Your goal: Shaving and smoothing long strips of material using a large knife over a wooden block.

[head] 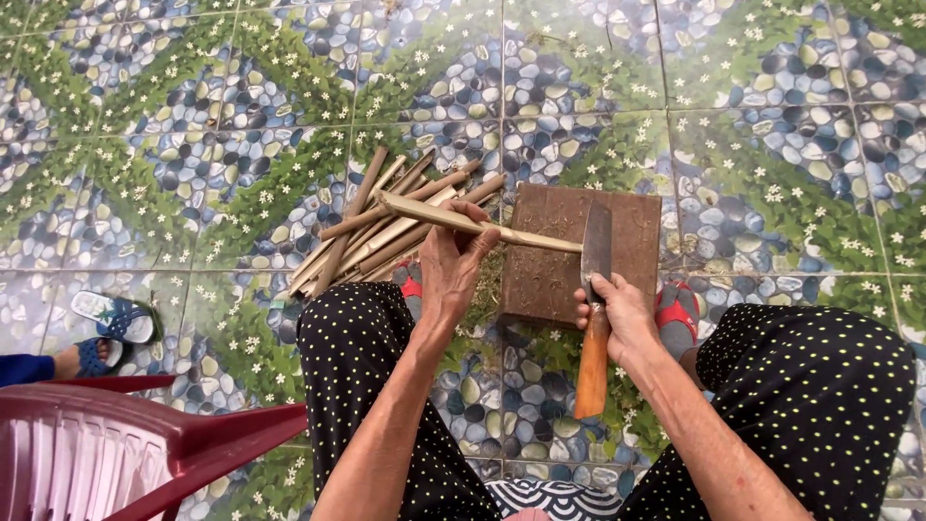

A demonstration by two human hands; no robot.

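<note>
Over a square wooden chopping block (pixel 550 280) set on the patterned floor tiles (pixel 772 125), the person's left hand (pixel 453 260) is closed around a long bamboo strip (pixel 463 220), holding it nearly level so that its far end points left over the pile and its near end reaches the blade. The right hand (pixel 617 314) is wrapped tight on the orange wooden handle of a cleaver (pixel 595 289), whose dark blade stands upright with its edge meeting the right end of the strip, just above the block. Both grips are firm and fully closed. Behind the left hand lies a loose pile of bamboo strips (pixel 386 227) fanned out on the floor, touching the block's left edge. Knees in black dotted trousers (pixel 367 347) frame the work on either side. A red plastic chair (pixel 135 444) sits at the lower left, and another person's foot in a blue sandal (pixel 111 338) shows beyond it.

Judging by the blade set against the strip's end, the step in hand is splitting or shaving the bamboo lengthwise. The next move would call for keeping the strip steady with the left hand, fingers clear of the edge, while the cleaver is driven along the grain with controlled pressure
</note>
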